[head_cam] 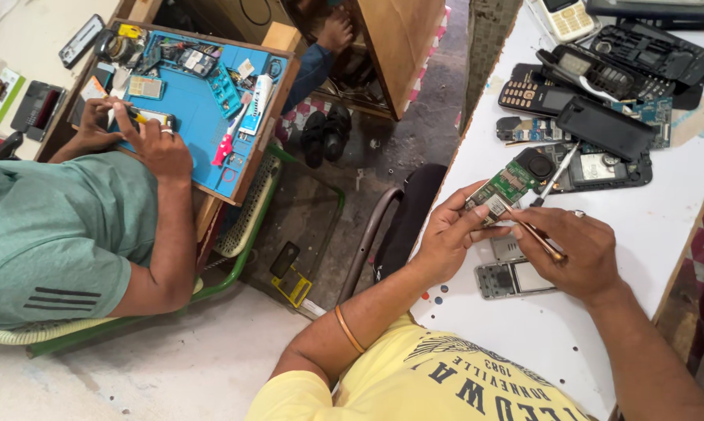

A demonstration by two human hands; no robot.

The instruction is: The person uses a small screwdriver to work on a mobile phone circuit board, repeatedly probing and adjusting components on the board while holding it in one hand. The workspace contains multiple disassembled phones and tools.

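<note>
left hand (449, 234) pinches circuit board (504, 189) over white table (640, 226) | right hand (578, 249) grips screwdriver (540, 238), tip at board | board likely light, stiff, fragile; hold by edges

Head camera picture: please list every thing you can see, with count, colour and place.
circuit board: one, green, held above the white table's near edge
thin tool: one, brown handle, its tip at the board
phone frame: one, grey, on the table under the hands
phone parts pile: many, mostly black, far end of the table
white table: one, right side
blue work mat: one, on a wooden tray at left, covered with small parts
co-worker: one, green shirt, seated left, both hands at the mat
left hand: holds the board
right hand: holds the tool
</note>
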